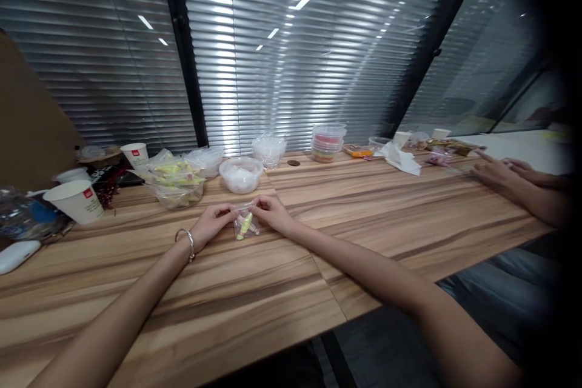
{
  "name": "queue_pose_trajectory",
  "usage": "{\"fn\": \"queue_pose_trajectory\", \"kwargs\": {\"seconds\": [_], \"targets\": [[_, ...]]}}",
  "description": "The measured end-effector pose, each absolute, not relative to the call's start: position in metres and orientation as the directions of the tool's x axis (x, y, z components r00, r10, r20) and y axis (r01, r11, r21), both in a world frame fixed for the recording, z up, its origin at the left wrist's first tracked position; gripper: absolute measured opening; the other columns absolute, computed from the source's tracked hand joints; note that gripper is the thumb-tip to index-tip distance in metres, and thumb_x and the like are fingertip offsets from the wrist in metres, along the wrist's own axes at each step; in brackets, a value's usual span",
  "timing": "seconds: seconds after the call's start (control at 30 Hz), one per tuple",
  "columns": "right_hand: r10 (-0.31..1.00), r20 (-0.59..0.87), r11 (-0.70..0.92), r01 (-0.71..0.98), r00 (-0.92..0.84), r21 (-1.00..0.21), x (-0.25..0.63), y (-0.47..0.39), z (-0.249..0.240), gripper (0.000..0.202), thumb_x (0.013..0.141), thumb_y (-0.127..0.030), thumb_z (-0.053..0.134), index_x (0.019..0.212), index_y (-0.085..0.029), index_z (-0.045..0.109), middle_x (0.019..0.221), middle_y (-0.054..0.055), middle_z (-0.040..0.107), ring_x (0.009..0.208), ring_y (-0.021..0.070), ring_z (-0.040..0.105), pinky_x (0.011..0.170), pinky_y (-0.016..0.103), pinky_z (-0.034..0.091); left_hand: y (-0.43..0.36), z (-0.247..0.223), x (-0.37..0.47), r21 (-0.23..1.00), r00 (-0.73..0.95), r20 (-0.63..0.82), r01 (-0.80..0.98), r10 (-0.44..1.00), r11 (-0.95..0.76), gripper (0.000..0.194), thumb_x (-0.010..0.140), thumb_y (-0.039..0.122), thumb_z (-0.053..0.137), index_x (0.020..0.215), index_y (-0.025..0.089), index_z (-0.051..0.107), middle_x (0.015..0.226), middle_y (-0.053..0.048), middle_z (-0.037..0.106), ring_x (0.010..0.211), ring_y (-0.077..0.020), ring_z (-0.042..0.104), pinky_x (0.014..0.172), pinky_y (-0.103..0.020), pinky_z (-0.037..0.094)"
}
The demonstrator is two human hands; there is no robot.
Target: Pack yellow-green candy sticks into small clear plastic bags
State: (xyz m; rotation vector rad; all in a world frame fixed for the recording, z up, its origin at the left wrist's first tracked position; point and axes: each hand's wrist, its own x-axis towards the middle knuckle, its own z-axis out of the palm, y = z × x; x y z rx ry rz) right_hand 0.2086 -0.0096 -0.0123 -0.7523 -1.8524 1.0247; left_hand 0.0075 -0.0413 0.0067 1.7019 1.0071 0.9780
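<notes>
Between my hands is a small clear plastic bag [246, 225] with yellow and pinkish pieces inside; I cannot make out exactly what they are. My left hand [211, 222] pinches the bag's upper left corner, a silver bracelet [191, 245] on its wrist. At the upper right corner, my right hand [271, 213] grips the same bag with thumb and finger. The bag hangs just over or rests on the wooden table [254, 291]; which one is unclear. Behind it stand a clear bowl of white contents [241, 177] and a bowl heaped with yellow wrapped pieces [177, 180].
Paper cups [77, 201] and a white case [19, 256] lie at the left. Stacked tubs [326, 144], an orange packet [357, 151] and a white tissue [402, 159] line the back. Another person's hands [495, 171] are at the right. Blinds rise behind the table.
</notes>
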Motion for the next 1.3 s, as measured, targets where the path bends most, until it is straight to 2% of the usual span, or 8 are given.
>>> {"fn": "queue_pose_trajectory", "kwargs": {"seconds": [0.43,0.8,1.03,1.3], "targets": [[0.809,0.381,0.456,0.070,-0.447,-0.887,0.2080,-0.0128,-0.0083,0.026,0.081,-0.039,0.055,0.078,-0.014,0.061,0.068,0.000,0.056,0.060,0.0100,0.048,0.056,0.021,0.038,-0.0421,0.0089,0.0093,0.938,0.342,0.183,0.220,0.922,-0.268,0.029,0.076,0.040,0.060,0.089,0.015,0.069,0.093,-0.006,0.068,0.085,-0.0207,0.059,0.078,-0.029,0.044],[0.807,0.378,0.457,0.076,-0.453,-0.886,0.2074,-0.0103,-0.0126,0.026,0.081,-0.040,0.055,0.079,-0.015,0.061,0.069,0.000,0.058,0.062,0.0106,0.050,0.058,0.022,0.040,-0.0443,0.0128,0.0116,0.953,0.313,0.165,0.193,0.935,-0.233,0.026,0.073,0.038,0.064,0.082,0.015,0.071,0.086,-0.006,0.069,0.079,-0.0199,0.059,0.072,-0.028,0.047],[0.806,0.374,0.445,0.052,-0.459,-0.894,0.2075,-0.0119,-0.0116,0.027,0.080,-0.041,0.055,0.078,-0.015,0.060,0.069,0.000,0.058,0.061,0.0106,0.050,0.057,0.023,0.039,-0.0408,0.0062,0.0073,0.960,0.322,0.147,0.182,0.935,-0.214,0.029,0.074,0.039,0.063,0.089,0.015,0.070,0.095,-0.007,0.068,0.086,-0.0220,0.060,0.078,-0.030,0.046],[0.811,0.360,0.429,0.051,-0.461,-0.902,0.2073,-0.0130,-0.0108,0.027,0.080,-0.041,0.055,0.076,-0.016,0.059,0.067,0.000,0.058,0.060,0.0107,0.049,0.056,0.022,0.039,-0.0385,0.0035,0.0055,0.955,0.322,0.137,0.207,0.937,-0.211,0.030,0.075,0.040,0.061,0.091,0.016,0.070,0.095,-0.007,0.069,0.087,-0.0214,0.060,0.078,-0.030,0.046]]}}
